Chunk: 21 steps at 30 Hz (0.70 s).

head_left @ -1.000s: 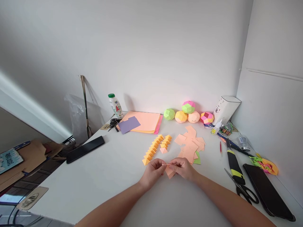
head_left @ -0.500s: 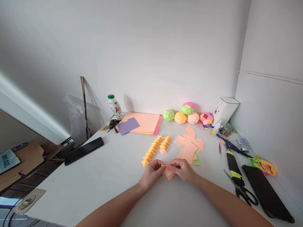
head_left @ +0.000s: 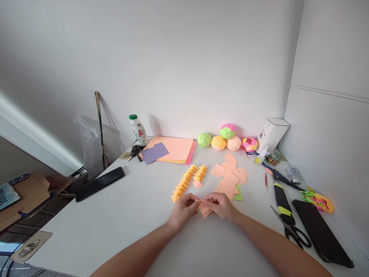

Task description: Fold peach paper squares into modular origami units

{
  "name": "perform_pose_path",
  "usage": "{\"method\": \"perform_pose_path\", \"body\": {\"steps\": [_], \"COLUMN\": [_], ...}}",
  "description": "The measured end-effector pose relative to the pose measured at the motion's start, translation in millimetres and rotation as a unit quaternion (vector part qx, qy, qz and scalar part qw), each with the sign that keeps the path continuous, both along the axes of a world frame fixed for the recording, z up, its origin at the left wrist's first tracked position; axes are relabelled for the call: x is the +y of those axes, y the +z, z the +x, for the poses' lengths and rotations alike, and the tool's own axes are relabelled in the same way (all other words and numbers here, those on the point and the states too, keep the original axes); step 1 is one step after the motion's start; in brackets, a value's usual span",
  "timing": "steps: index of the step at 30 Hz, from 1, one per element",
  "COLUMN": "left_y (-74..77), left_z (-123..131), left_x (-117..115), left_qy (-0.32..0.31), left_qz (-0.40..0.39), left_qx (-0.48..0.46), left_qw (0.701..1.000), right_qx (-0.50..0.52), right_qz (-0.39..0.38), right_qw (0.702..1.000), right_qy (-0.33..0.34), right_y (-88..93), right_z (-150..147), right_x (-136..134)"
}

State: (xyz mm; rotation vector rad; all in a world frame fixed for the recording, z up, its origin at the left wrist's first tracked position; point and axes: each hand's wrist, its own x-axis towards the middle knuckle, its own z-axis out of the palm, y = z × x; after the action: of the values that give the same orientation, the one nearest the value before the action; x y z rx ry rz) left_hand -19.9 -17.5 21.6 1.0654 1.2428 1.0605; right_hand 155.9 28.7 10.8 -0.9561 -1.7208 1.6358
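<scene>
While my left hand (head_left: 184, 209) and right hand (head_left: 220, 206) pinch a small folded peach paper square (head_left: 205, 210) between closed fingertips, low over the white tabletop (head_left: 129, 215) toward its front edge, a row of folded orange paper units (head_left: 187, 181) and a scatter of peach paper squares (head_left: 230, 175) lie just beyond.

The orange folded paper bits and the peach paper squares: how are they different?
The orange folded paper bits are creased into small triangles; the peach paper squares lie flat. The orange bits line up in rows; the peach squares overlap in a loose pile. Both are paper on the white table.
</scene>
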Motion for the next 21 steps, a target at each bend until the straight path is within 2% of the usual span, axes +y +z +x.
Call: {"method": "perform_pose_path", "body": {"steps": [12, 21], "left_y": [5.6, -2.6], "left_z": [1.7, 0.7], "left_x": [-1.8, -1.5], "left_qy": [0.029, 0.071], "left_qz": [-0.008, 0.004], "left_qx": [-0.03, -0.072], "left_qw": [0.999, 0.995], "right_qx": [-0.007, 0.005], "right_qz": [0.003, -0.018], "right_qw": [1.0, 1.0], "right_qy": [0.0, 0.0], "right_y": [2.3, 0.1], "right_z": [-0.3, 0.3], "right_x": [0.0, 0.4]}}
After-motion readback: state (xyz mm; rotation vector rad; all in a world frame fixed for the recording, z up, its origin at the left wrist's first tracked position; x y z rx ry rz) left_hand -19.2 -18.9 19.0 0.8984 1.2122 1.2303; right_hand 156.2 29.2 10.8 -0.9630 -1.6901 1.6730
